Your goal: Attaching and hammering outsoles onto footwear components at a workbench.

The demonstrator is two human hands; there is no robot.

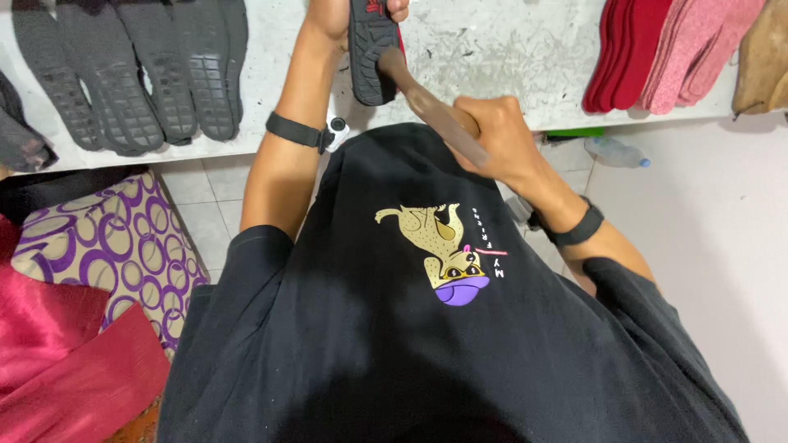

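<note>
- Black rubber makes the sole (371,57); it looks light and a little flexible, with a ribbed tread that should give the fingers good friction, so it is not slippery and not fragile.
- The sole is upright over the edge of the white bench (492,49), with its upper end inside the left hand (353,12) and its free end hanging down below the grip.
- The left hand is closed around the sole's top part; the frame edge cuts off most of the fingers. I judge that the best place to hold is this upper part, far from the end which the tool touches.
- The right hand (492,135) is closed in a fist around the handle of a brown tool (423,102); the tool's head, beyond the grip, touches the lower end of the sole.
- The left forearm goes up and forward, with the wrist almost straight; the right forearm comes in from the side, with a bent elbow.
- Grey soles (131,74) lie well apart to the left of the left hand, red insoles (628,53) to the right.
</note>
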